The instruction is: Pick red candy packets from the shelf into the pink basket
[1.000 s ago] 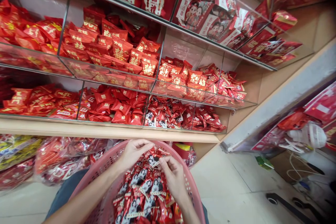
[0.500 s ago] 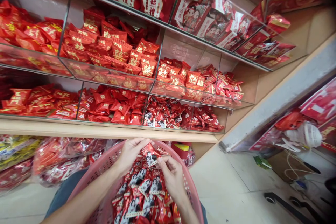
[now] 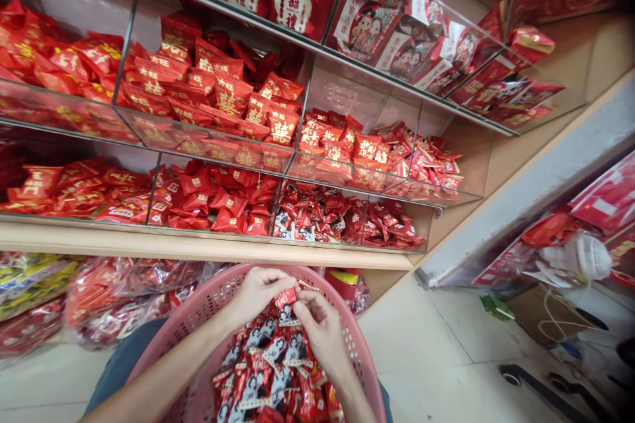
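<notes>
Between both hands is a small red candy packet [image 3: 286,307] with a black-and-white figure print and a pale edge. My left hand [image 3: 258,294] pinches its top from the left. From the right, my right hand [image 3: 322,324] closes thumb and fingers on its other edge. The packet is held above a pink plastic basket [image 3: 171,324] with a perforated wall. Inside the basket lies a heap of similar candy packets [image 3: 270,370], below my hands and between my forearms.
Divided clear shelves [image 3: 208,132] hold red packets in front of me, above a wooden ledge [image 3: 149,241]. Plastic bags of goods [image 3: 114,297] lie underneath, left of the basket. At right are tiled floor [image 3: 421,350], a white fan [image 3: 585,256] and dark chair legs [image 3: 540,390].
The candy packet has turned more upright between my hands. My left hand has shifted slightly right and down, and its fingers have come closer to my right hand.
</notes>
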{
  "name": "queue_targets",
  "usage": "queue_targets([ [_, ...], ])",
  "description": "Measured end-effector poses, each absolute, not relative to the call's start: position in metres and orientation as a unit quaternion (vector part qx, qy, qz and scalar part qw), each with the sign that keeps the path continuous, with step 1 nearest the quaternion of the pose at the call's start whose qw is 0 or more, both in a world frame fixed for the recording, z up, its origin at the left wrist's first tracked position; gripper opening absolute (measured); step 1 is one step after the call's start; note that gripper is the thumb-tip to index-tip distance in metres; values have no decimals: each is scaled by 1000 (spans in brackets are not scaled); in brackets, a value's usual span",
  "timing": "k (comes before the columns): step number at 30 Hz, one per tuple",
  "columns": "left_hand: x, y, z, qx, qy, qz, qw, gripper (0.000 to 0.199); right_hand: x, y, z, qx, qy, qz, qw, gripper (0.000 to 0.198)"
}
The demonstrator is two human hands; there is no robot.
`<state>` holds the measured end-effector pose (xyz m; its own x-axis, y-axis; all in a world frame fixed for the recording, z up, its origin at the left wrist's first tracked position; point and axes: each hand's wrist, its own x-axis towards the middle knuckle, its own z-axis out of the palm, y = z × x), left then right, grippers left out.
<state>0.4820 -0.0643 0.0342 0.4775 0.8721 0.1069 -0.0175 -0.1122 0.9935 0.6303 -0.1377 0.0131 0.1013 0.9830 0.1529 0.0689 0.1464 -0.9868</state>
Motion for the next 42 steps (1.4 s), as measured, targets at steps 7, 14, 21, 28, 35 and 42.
queue_targets([
  [7,487,-69,31,651,311,396,568,27,629,-136,9,-505,-518,423,546,18],
  [14,484,-63,29,581,346,386,628,46,639,-135,10,-510,-400,448,616,23],
  [21,488,-71,26,590,330,334,656,39,639,-134,11,-505,-384,437,638,22],
  [28,487,-68,36,583,346,333,655,37,633,-136,16,-522,-428,408,614,27],
  [35,454,-43,37,552,462,383,579,49,645,-136,17,-545,-385,390,635,30],
  [42,449,-38,27,586,477,355,551,51,646,-135,16,-537,-393,387,638,27],
])
